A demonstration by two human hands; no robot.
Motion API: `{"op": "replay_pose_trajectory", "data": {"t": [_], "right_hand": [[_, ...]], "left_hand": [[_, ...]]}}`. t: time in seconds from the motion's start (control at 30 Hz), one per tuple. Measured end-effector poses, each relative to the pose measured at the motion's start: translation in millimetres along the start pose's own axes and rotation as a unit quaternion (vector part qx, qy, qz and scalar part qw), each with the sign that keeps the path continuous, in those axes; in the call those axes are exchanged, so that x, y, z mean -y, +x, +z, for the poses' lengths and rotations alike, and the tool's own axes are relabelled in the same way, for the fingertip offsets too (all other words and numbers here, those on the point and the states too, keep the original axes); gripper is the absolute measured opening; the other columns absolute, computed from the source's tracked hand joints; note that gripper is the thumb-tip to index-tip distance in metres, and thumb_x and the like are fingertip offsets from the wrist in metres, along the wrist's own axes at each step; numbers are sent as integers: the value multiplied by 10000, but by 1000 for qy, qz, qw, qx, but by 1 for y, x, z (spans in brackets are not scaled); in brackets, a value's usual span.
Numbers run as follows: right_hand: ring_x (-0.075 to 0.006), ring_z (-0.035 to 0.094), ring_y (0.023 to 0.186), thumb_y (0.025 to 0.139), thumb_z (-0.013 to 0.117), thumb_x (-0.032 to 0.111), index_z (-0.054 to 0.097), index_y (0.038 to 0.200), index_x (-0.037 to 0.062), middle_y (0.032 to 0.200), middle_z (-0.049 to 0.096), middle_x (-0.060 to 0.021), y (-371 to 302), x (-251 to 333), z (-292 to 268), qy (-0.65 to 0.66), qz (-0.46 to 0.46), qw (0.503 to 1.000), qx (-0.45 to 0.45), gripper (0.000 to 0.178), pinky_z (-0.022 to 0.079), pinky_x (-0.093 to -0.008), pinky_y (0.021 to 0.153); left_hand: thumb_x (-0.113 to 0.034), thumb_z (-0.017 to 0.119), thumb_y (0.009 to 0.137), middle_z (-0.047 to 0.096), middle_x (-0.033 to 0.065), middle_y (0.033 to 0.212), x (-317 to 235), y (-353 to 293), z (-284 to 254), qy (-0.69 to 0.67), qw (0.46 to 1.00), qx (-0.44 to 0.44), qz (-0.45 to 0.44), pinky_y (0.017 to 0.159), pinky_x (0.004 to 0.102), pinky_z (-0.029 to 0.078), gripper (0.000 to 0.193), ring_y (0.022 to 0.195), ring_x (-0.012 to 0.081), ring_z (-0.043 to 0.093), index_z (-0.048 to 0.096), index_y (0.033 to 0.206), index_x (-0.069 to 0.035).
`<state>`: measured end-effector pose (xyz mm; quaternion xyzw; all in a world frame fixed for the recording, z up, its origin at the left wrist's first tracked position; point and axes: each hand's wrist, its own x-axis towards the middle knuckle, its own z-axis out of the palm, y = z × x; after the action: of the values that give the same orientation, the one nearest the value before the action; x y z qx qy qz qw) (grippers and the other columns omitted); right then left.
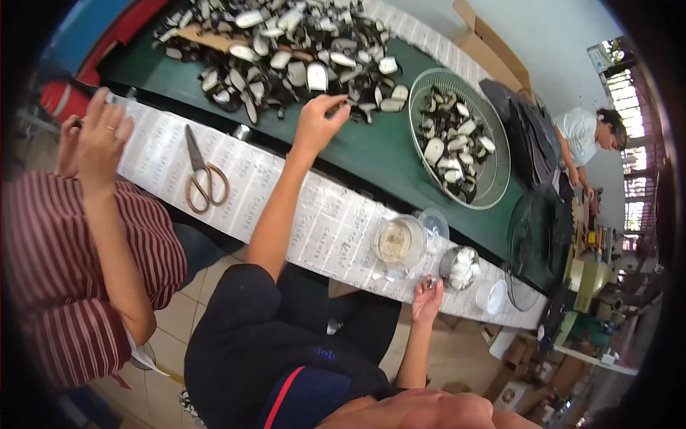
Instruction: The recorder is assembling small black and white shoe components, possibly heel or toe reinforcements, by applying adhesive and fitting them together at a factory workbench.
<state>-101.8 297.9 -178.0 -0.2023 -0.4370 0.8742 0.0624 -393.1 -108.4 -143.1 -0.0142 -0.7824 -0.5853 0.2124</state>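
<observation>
My left hand (pixel 321 125) reaches over the near edge of a large pile of black and white pieces (pixel 286 64), many of them oval. Its thumb and fingers are pinched together; whatever they hold is too small to name. Lower right, my right hand (pixel 427 300) is closed at the table's near edge, around a small dark thing I cannot make out. Right beside it stands a metal bowl heaped with white, fluffy-looking material (pixel 461 268). A clear tub (pixel 398 242) with cloudy contents stands left of the bowl, next to a clear round lid (pixel 434 227).
A grey-green mesh basket (pixel 414 136) of similar pieces stands on the green tabletop (pixel 379 161). Scissors (pixel 202 171) lie on the paper-covered strip at left. A striped-shirted person (pixel 93 257) works close by on my left. A white cup (pixel 491 295) and a round fan guard (pixel 525 250) are at right.
</observation>
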Motion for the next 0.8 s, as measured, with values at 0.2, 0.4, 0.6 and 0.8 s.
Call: {"op": "replay_pose_trajectory", "data": {"t": [0.2,0.4,0.6,0.8], "right_hand": [[-129,512,831,949,587,240,544,965,117,943,571,-31,11,-4,4,1,11,1000,-16,132,410,-277,649],[-124,535,851,953,583,248,543,939,113,959,591,-38,7,1,-1,-8,-4,1000,-22,141,418,-276,642],[-122,498,784,960,574,252,533,919,111,919,566,-32,3,-5,11,2,14,1000,-18,153,426,-282,633],[-119,485,778,960,573,251,514,910,94,915,543,-41,4,-1,10,-24,-10,1000,-15,175,427,-276,633]], "left_hand": [[-321,561,896,627,126,1139,2,-10,54,-640,718,109,-252,824,318,485,527,983,204,606,538,1259,59],[-450,548,902,672,148,1048,-16,-21,76,-556,749,136,-333,598,319,504,390,775,236,640,593,943,-64],[-747,458,841,654,121,857,-2,-27,120,-517,738,137,-412,641,354,536,707,717,227,637,572,900,-51],[-497,594,904,567,79,919,-20,-32,140,-530,721,204,-397,833,398,590,589,831,218,618,425,1172,-1]]}}
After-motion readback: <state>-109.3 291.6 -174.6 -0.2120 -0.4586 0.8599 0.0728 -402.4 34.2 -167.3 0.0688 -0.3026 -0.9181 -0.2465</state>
